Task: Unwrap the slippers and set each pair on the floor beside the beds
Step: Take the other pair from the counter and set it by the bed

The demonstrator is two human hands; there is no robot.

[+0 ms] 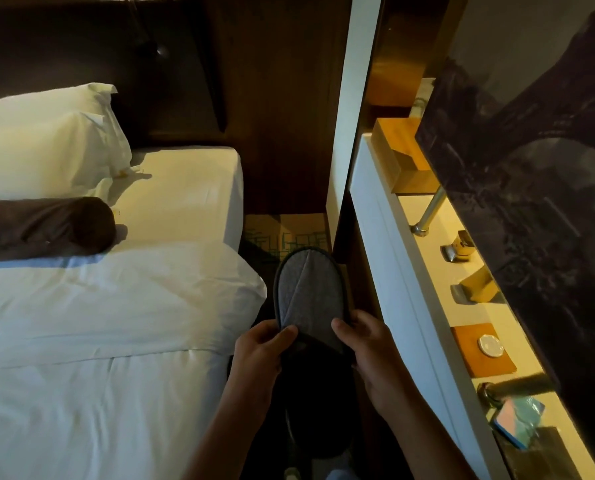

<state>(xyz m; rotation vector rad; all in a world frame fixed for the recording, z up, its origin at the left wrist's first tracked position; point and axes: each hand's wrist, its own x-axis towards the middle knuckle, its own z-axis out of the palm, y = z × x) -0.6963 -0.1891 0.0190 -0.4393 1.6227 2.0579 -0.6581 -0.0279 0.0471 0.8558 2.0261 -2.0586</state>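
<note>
Carpet (285, 230) shows between white bed (98, 341) and lit counter (438, 271); grey slipper (306, 292) points toe-forward, lengthwise away; left hand (258, 355) and right hand (368, 351) pinch its opening.

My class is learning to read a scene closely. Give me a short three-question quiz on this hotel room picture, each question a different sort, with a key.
1. True or false: the grey slipper lies on the floor.
2. What holds the slipper? A) left hand only B) both hands, with the right hand C) neither
3. Fill in: the brown bolster lies on the ____.

Key: 1 false, it is held up in the gap beside the bed. 2 B. 3 bed.
</note>
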